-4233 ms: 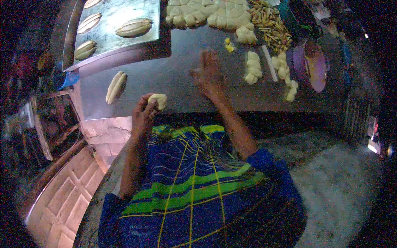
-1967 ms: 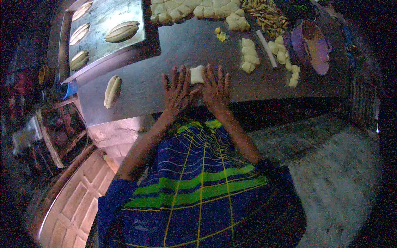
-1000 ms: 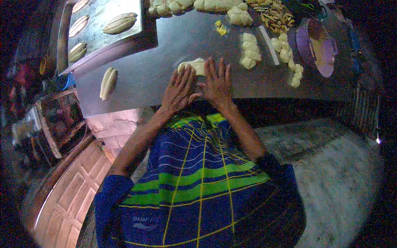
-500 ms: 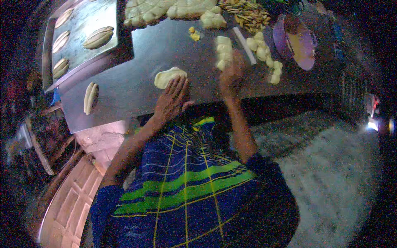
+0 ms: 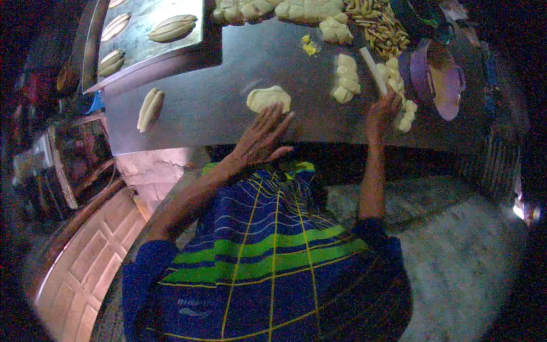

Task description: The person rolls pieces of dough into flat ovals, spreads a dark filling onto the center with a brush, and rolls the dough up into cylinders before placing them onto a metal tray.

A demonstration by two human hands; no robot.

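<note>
My left hand (image 5: 263, 135) lies flat, fingers stretched out, its fingertips on the near edge of a flattened oval of pale dough (image 5: 266, 98). Nothing is gripped in it. To the right, my right hand (image 5: 383, 114) is closed at the near end of a white rod (image 5: 373, 69) lying slantwise on the metal table (image 5: 216, 105). Its fingertips partly hide that end. A short row of dough pieces (image 5: 346, 78) sits left of the rod. Another string of dough lumps (image 5: 407, 116) lies just right of my right hand.
A metal tray (image 5: 139, 48) with several shaped dough pieces stands at the far left. One long shaped roll (image 5: 150, 110) rests below it. Cut dough slabs (image 5: 307, 10), a yellow dab (image 5: 308, 45), a heap of cut strips (image 5: 383, 34) and a purple basin (image 5: 420, 71) line the far side.
My right hand has moved right, from the row of dough pieces to the rod's near end. My left hand has slid slightly toward me on the flattened dough. The whole view has shifted.
</note>
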